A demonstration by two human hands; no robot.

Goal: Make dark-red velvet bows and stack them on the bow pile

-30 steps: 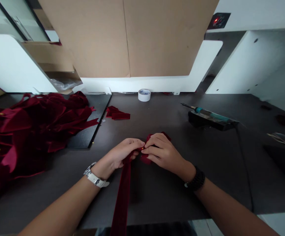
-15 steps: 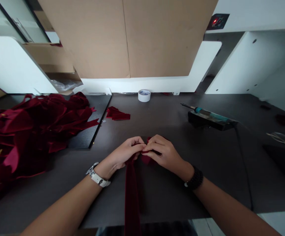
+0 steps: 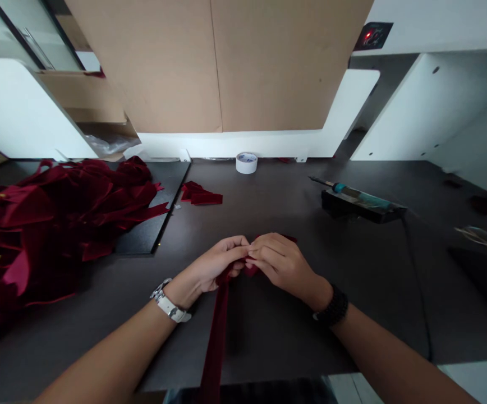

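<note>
While both hands point(image 3: 220, 262) point(image 3: 279, 261) grip a red velvet ribbon point(image 3: 218, 331), its tail trails over the dark desk point(image 3: 277, 336).

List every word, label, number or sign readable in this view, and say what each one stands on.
No words or numbers are legible.
Roll of tape: blue print on its top, too small to read.
Black plate with a red light: markings too blurred to read.
Wristwatch face: too small to read.
</note>
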